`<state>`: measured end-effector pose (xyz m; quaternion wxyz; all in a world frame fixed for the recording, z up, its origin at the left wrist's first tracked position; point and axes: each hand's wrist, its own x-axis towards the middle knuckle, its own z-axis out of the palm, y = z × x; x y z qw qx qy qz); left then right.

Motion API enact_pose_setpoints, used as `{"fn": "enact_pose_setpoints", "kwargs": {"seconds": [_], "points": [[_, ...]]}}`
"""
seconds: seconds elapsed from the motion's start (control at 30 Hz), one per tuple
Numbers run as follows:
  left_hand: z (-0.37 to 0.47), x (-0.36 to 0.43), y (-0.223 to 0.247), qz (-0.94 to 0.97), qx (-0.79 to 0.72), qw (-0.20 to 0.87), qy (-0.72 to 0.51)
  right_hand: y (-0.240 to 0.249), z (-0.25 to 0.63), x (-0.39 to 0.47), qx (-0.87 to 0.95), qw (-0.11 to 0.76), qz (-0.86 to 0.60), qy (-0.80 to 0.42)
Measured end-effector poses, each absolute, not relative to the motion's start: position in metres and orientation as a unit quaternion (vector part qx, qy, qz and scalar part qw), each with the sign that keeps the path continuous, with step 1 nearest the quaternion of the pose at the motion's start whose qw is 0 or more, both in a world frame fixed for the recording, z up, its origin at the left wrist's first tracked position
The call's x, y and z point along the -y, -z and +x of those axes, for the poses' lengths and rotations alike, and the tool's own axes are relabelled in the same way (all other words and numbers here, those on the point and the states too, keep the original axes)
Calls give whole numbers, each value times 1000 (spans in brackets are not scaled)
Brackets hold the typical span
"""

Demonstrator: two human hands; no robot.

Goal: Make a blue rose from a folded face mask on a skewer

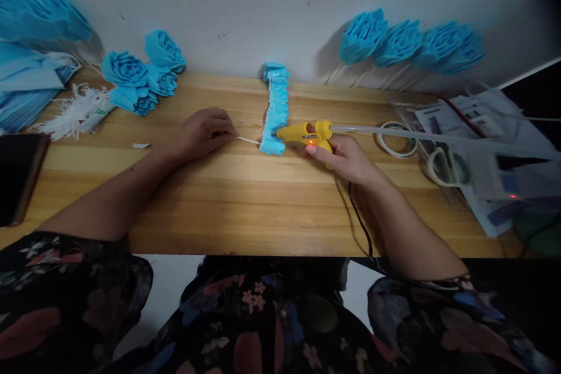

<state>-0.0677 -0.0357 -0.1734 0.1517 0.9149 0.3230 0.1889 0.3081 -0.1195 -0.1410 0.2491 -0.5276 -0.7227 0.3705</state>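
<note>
1 thin pale stick [248,140] pinched in left hand [205,133]; right hand [348,159] grips yellow plastic glue gun [302,132] at pleated blue strip [277,104] reaching worktop [245,204] back edge. Likely gluing; next needs steadiness.

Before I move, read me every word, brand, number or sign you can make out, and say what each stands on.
None can be read for certain.
Glue gun: small marking on its side, too blurred to read.
Papers at right: some dark print, too small and blurred.
White box at right: blue patch beside a red light, no legible text.
White strings at left: greenish marks, illegible.
</note>
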Motion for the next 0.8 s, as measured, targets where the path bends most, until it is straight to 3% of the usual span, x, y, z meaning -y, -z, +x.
{"fn": "enact_pose_setpoints", "kwargs": {"seconds": [0.8], "points": [[-67, 38, 170, 916, -325, 146, -186, 154, 297, 118, 723, 274, -527, -354]]}}
